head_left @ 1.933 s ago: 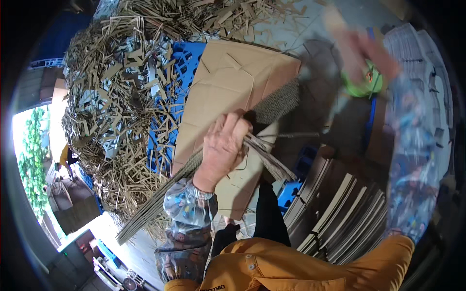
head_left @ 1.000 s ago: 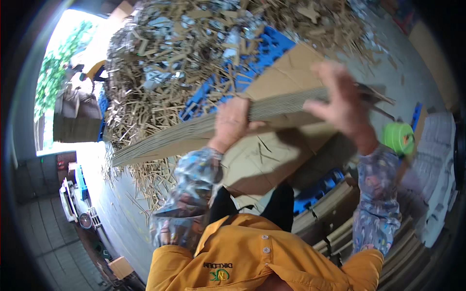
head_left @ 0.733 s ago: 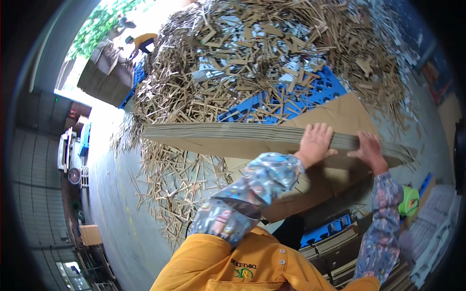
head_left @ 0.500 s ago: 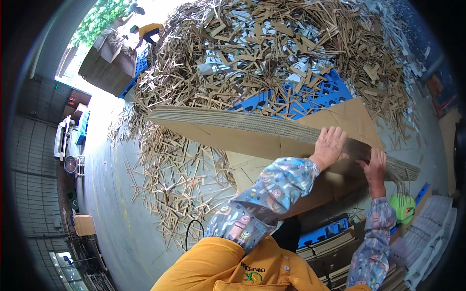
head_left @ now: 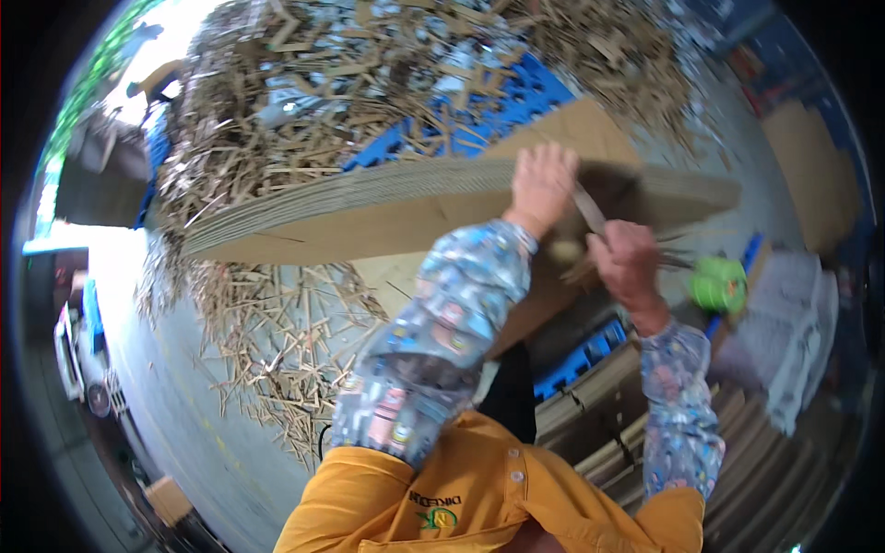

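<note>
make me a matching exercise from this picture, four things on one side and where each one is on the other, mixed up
Things:
1. left hand
2. right hand
3. green roll
4. heap of cardboard strips

Places:
A. just past the right hand, to the right of it
B. behind the stack of cardboard sheets, across the top of the view
C. on the top edge of the stack of cardboard sheets
D. below the left hand, pulling a pale strap

Pairs: 1-C, 2-D, 3-A, 4-B
</note>
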`<state>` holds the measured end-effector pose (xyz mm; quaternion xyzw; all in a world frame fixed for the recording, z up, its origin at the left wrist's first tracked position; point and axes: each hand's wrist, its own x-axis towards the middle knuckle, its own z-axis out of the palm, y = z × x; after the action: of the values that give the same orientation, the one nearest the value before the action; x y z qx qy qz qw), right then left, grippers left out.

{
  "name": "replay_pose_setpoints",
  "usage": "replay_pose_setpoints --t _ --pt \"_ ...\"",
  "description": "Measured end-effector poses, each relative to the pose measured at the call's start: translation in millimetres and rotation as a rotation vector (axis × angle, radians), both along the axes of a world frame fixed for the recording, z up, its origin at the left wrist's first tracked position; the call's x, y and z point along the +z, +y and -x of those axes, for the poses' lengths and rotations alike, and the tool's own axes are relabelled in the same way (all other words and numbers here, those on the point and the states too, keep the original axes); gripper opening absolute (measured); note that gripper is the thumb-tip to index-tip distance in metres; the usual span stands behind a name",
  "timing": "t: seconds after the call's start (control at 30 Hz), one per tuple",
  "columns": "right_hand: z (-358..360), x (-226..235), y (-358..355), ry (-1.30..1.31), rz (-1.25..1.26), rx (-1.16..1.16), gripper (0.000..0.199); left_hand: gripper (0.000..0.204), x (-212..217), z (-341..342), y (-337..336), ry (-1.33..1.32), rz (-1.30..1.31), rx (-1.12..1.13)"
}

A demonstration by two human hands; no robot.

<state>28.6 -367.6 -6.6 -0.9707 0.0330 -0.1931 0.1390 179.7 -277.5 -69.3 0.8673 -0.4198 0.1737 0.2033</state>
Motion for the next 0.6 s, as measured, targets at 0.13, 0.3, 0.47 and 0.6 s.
replay_pose_setpoints --t 0.13,0.3,0.47,0.6 --pt "53 -68 23 0.233 -0.663 -0.342 0.028 0.033 -10 -22 25 -0.072 -0.083 -0.231" --pt "54 -49 40 0.371 -0.157 -0.344 0.047 0.073 24 -76 169 0.203 -0.263 -0.188" --pt "-60 -8 68 -0.066 -0.036 0.020 0.075 0.075 27 -93 257 0.162 -0.205 -0.034" --pt "-136 -29 84 -0.033 0.126 0.111 0.071 0.072 20 -92 242 0.150 -0.181 0.061"
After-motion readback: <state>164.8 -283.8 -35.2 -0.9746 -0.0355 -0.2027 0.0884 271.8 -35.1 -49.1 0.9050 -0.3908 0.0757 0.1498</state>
